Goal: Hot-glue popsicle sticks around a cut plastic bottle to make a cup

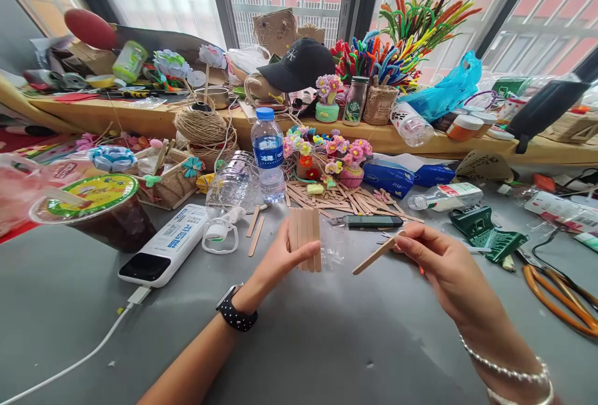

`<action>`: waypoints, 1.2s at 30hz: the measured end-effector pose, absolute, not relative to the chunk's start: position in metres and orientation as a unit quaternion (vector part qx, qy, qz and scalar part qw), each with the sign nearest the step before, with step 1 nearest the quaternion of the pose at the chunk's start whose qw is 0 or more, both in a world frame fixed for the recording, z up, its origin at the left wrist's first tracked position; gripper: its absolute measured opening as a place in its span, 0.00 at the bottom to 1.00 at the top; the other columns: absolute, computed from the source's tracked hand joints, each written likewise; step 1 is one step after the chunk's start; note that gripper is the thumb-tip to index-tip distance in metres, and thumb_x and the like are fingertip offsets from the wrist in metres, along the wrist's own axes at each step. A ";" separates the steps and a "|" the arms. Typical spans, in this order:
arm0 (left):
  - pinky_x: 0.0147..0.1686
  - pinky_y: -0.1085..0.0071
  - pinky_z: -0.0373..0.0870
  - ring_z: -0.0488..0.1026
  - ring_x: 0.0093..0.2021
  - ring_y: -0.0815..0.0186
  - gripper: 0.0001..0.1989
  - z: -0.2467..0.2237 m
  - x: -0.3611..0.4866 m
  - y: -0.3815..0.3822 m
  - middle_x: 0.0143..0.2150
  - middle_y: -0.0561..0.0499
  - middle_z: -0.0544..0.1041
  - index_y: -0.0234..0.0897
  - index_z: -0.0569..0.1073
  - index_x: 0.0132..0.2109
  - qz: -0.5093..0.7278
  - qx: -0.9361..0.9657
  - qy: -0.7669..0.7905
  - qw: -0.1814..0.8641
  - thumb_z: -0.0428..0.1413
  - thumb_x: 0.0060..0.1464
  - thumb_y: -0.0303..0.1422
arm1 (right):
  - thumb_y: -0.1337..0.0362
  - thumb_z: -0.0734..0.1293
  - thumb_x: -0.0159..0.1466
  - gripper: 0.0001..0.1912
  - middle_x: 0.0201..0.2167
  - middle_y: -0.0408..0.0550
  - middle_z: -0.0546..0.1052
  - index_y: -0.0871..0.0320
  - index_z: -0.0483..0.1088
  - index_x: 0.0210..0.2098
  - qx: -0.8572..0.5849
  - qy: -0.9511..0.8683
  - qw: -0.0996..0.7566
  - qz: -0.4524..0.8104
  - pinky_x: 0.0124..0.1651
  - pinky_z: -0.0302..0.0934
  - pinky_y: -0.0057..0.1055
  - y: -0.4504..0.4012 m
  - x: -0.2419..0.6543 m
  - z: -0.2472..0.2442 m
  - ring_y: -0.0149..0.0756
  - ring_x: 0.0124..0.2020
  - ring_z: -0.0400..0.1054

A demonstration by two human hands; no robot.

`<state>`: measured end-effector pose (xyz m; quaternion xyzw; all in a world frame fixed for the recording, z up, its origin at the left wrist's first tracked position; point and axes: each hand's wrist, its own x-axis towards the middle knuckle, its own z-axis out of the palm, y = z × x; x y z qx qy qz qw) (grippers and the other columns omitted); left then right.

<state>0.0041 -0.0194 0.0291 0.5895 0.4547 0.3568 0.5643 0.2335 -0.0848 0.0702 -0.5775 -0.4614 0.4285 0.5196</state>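
Note:
In my left hand [280,252] is a flat panel of popsicle sticks [305,230], several laid side by side, with my thumb across its lower front. To the right of it, my right hand [430,252] pinches one end of a single popsicle stick [374,257], which slants down toward the left. The stick and the panel are apart. Behind both hands lies a loose heap of popsicle sticks [346,199]. Two more sticks [255,237] rest on the grey table left of the panel. A dark green utility knife [374,221] lies just beyond my hands.
At the left stand a lidded drink cup [103,218] and a white power bank [168,246] with its cable. A water bottle [268,156] stands upright behind the panel. Orange-handled scissors [555,296] lie at the right. Craft supplies crowd the shelf [224,121] at the back.

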 end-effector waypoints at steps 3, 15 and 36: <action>0.47 0.60 0.64 0.65 0.50 0.53 0.35 0.036 0.003 -0.020 0.49 0.40 0.67 0.34 0.56 0.54 0.320 0.602 0.456 0.572 0.55 0.43 0.48 | 0.56 0.71 0.47 0.11 0.23 0.40 0.65 0.56 0.68 0.23 -0.535 -0.420 0.523 0.515 0.31 0.53 0.26 -0.074 0.229 0.079 0.27 0.26 0.57; 0.46 0.61 0.65 0.64 0.52 0.52 0.36 0.035 0.006 -0.020 0.53 0.41 0.65 0.34 0.57 0.56 0.297 0.628 0.472 0.542 0.54 0.45 0.50 | 0.60 0.70 0.48 0.10 0.21 0.38 0.59 0.58 0.67 0.21 -0.420 -0.330 0.526 0.662 0.29 0.52 0.27 -0.053 0.199 0.066 0.26 0.24 0.51; 0.53 0.62 0.59 0.59 0.57 0.55 0.32 0.036 0.012 -0.030 0.59 0.47 0.61 0.39 0.55 0.59 0.345 0.661 0.463 0.479 0.51 0.50 0.47 | 0.59 0.73 0.44 0.11 0.28 0.39 0.69 0.57 0.71 0.24 -0.513 -0.331 0.527 0.591 0.30 0.48 0.25 -0.048 0.190 0.065 0.25 0.28 0.55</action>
